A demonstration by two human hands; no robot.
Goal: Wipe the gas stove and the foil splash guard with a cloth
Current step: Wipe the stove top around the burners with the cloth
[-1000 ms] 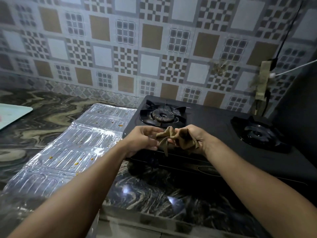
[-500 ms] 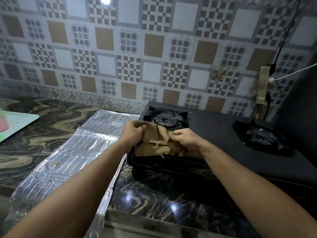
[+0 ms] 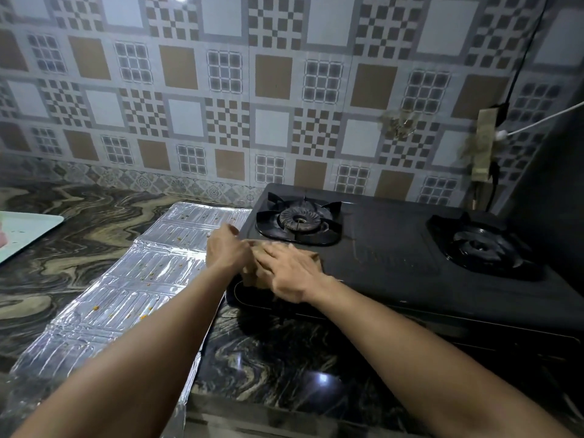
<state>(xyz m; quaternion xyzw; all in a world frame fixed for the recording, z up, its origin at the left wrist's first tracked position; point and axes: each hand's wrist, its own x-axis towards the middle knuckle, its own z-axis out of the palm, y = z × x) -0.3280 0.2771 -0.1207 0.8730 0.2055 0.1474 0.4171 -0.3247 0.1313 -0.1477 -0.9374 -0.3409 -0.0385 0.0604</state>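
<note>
A black two-burner gas stove (image 3: pixel 395 257) stands on the marbled counter against the tiled wall. A brown cloth (image 3: pixel 249 278) lies spread on its front left corner. My right hand (image 3: pixel 287 270) rests flat on the cloth with fingers spread, pressing it down. At the cloth's left edge, my left hand (image 3: pixel 226 251) has its fingers curled on it; motion blur hides the exact grip. The foil splash guard (image 3: pixel 151 273) lies flat on the counter left of the stove, dotted with orange crumbs.
A pale green tray (image 3: pixel 28 232) sits at the far left of the counter (image 3: pixel 79 216). Left burner grate (image 3: pixel 298 221) and right burner (image 3: pixel 480 248) rise from the stove top. A socket strip with cables (image 3: pixel 483 147) hangs on the wall at right.
The cloth was bunched between both hands above the stove, then opened out. Now it lies on the stove's front left corner with my right hand flat on top.
</note>
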